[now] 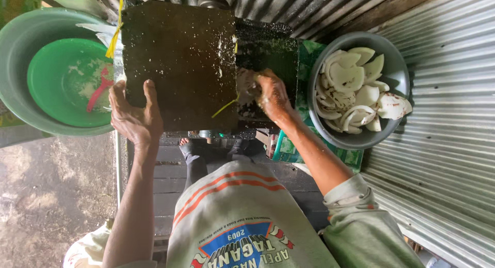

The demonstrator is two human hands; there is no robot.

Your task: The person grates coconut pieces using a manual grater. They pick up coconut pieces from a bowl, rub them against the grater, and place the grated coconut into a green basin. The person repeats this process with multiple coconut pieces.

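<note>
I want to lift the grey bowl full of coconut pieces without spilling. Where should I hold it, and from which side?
Take the grey bowl by its rim, one hand at the near edge and one at the far edge. The rim is bare all round, while the coconut pieces are heaped inside, so come from outside and keep it level.

green bowl (64,82), white coconut pieces (356,87), grey basin (397,67)

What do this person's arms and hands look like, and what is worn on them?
Both forearms are bare, with no gloves or visible jewellery. The right hand is flecked with white shreds; the left hand looks clean. A pale sleeve is pushed up near the right elbow.
</note>
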